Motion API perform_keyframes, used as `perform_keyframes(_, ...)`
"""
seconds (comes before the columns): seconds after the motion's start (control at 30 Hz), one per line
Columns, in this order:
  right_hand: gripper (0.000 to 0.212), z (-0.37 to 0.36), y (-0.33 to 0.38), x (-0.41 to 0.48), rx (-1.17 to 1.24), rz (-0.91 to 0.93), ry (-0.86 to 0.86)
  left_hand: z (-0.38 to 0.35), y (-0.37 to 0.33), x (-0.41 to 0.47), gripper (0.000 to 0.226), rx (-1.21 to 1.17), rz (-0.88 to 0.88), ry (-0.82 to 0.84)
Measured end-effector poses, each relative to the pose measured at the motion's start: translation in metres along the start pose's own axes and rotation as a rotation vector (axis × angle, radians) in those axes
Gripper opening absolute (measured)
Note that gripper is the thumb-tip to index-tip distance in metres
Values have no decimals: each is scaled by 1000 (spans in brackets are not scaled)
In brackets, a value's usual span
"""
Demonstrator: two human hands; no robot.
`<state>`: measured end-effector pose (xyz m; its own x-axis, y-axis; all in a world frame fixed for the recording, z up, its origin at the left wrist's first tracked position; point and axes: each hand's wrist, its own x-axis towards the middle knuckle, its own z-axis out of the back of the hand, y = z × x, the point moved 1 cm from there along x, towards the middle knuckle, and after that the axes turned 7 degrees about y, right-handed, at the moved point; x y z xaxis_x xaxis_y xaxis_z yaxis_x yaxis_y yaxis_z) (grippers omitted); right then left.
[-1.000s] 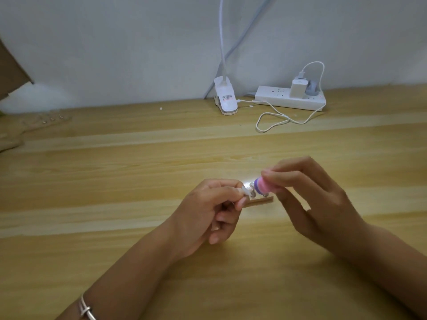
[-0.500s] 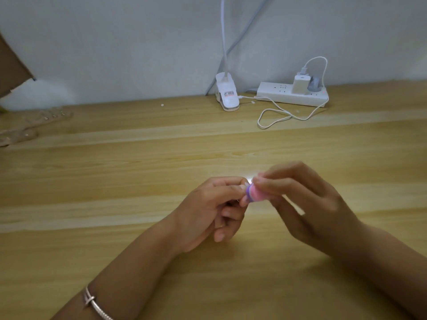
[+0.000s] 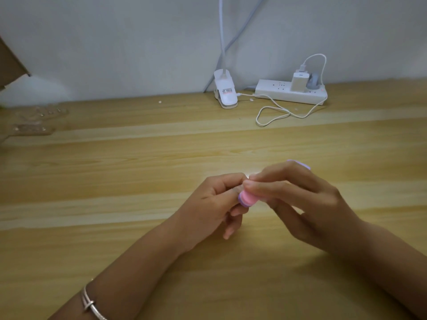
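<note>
1. Pink cylinder (image 3: 250,199) with a purple rim at one end, held just above the wooden table (image 3: 138,172), close in front of the body, roughly level, purple end toward the left.
2. Right hand (image 3: 307,204): thumb and forefinger closed on the pink body from above, remaining fingers loosely spread beneath.
3. Left hand (image 3: 208,204): fingers curled in, thumb and forefinger pinching right at the purple end, tips touching those of the right hand. Possibly a smaller part between them too, hidden by the fingertips.
4. Judged as midway through a fitting or twisting job: both hands engaged at the same joint, nothing set down.
5. Done, as far as visible: cylinder lifted clear of the table and brought up against the left fingertips.
6. Left to do, by the look of it: finishing the join or the turn, then letting go. No telling from this view how firmly anything is seated.
7. Pale purple piece (image 3: 299,163) on the table just behind the right hand, mostly hidden and untouched. Perhaps a further part of the same job, though only a guess.
8. Far side of the table, well apart from the work: white power strip (image 3: 284,93) with a charger (image 3: 300,81) plugged in, a looping white cable (image 3: 275,115), and a white lamp clip (image 3: 225,94).
9. Thin bracelet (image 3: 92,304) on the left wrist.
</note>
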<state>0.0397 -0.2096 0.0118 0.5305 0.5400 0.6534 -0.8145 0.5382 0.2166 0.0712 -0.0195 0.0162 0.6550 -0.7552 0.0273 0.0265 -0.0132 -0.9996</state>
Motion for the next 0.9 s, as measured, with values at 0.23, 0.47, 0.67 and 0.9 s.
perform_keyframes(0.23,28,1,-2,0,18,-16,-13,2,1,-2,23,87,-68,-59)
perform_keyframes(0.47,24,2,-1,0,6,-18,-13,2,0,-2,22,85,-66,-86)
perform_keyframes(0.67,25,10,-10,0,1,-77,-19,1,-1,-2,26,97,-41,-64)
perform_keyframes(0.9,21,7,-11,-1,15,-69,-11,-1,1,-1,26,78,12,-28)
